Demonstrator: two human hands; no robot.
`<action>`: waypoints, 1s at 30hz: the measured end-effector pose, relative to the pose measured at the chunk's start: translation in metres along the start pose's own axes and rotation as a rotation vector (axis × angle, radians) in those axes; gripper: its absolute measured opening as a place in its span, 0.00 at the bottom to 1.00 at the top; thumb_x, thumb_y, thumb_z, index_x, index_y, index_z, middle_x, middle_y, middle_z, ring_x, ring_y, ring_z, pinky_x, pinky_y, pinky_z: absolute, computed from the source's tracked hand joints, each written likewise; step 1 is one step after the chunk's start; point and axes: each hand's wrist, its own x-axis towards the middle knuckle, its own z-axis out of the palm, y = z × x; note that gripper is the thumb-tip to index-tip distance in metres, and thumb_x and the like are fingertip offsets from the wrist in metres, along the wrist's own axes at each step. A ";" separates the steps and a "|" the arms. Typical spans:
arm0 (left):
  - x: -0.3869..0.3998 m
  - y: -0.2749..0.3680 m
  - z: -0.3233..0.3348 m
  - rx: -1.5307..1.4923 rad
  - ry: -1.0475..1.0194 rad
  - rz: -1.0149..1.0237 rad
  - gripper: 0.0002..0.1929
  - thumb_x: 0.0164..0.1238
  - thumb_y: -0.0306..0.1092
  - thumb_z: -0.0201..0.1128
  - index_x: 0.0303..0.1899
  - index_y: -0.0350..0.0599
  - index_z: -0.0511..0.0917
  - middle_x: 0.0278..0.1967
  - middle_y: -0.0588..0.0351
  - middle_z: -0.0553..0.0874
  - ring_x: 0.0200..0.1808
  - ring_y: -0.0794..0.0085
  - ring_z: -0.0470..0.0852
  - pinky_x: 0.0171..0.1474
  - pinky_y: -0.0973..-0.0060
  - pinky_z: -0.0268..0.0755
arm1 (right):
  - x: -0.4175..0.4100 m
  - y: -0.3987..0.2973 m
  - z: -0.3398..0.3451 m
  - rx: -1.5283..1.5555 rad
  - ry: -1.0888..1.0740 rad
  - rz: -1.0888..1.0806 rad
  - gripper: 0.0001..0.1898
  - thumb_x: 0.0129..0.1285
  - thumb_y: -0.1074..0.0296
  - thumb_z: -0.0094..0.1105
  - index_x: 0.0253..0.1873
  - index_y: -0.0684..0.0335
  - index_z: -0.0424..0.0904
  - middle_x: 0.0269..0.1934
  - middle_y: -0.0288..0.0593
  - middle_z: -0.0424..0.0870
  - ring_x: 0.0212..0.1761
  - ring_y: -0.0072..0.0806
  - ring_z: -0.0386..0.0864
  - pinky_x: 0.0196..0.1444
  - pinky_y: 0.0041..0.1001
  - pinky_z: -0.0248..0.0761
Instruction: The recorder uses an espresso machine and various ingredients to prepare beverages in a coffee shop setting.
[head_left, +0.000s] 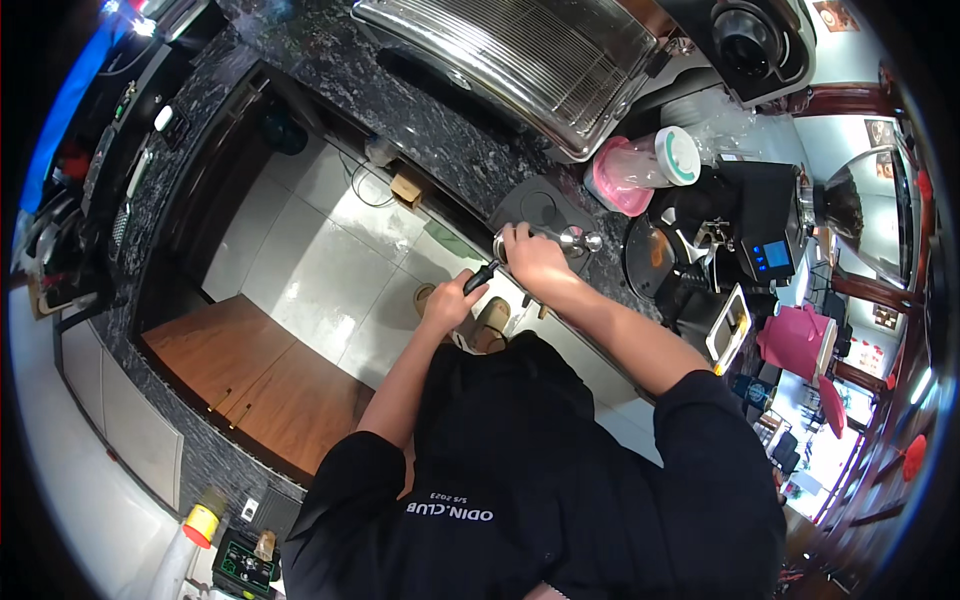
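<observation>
My left hand (448, 301) is closed around the black handle (480, 279) of a portafilter, just off the counter's front edge. The portafilter's metal head (499, 246) sits at the counter edge, largely covered by my right hand (534, 259). My right fingers curl down over that head; whether they grip something on it is hidden. Behind the right hand, a dark grey tamping mat (534, 204) with a round recess lies on the stone counter. A polished metal tamper (574, 238) and another shiny round-ended metal piece (593, 241) show on the mat beside my right wrist.
An espresso machine (517, 52) stands behind the mat. To the right are a pink container (621, 180) with a white-lidded cup (677, 155), a coffee grinder (757, 217) with beans in its hopper, and a pink bucket (799, 341). Wooden cabinet doors (247, 360) are at left.
</observation>
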 end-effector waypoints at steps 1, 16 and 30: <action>0.001 -0.001 -0.001 0.002 -0.012 0.003 0.18 0.64 0.52 0.60 0.41 0.47 0.75 0.31 0.38 0.83 0.38 0.40 0.80 0.39 0.50 0.71 | 0.010 0.000 -0.004 0.195 -0.178 0.172 0.34 0.52 0.46 0.66 0.55 0.70 0.72 0.42 0.50 0.83 0.41 0.44 0.84 0.36 0.32 0.80; 0.004 -0.003 0.004 -0.017 -0.005 -0.005 0.18 0.64 0.52 0.60 0.43 0.46 0.75 0.31 0.38 0.83 0.38 0.40 0.80 0.40 0.51 0.71 | -0.012 0.008 -0.023 0.100 0.022 -0.177 0.36 0.46 0.58 0.71 0.60 0.61 0.67 0.55 0.49 0.69 0.54 0.43 0.72 0.37 0.34 0.80; 0.003 0.008 -0.005 0.019 -0.032 -0.025 0.18 0.64 0.52 0.60 0.43 0.47 0.74 0.31 0.38 0.83 0.38 0.41 0.80 0.41 0.51 0.71 | 0.016 0.071 -0.021 0.475 0.166 0.031 0.31 0.44 0.72 0.71 0.56 0.59 0.71 0.53 0.44 0.68 0.56 0.45 0.69 0.54 0.37 0.74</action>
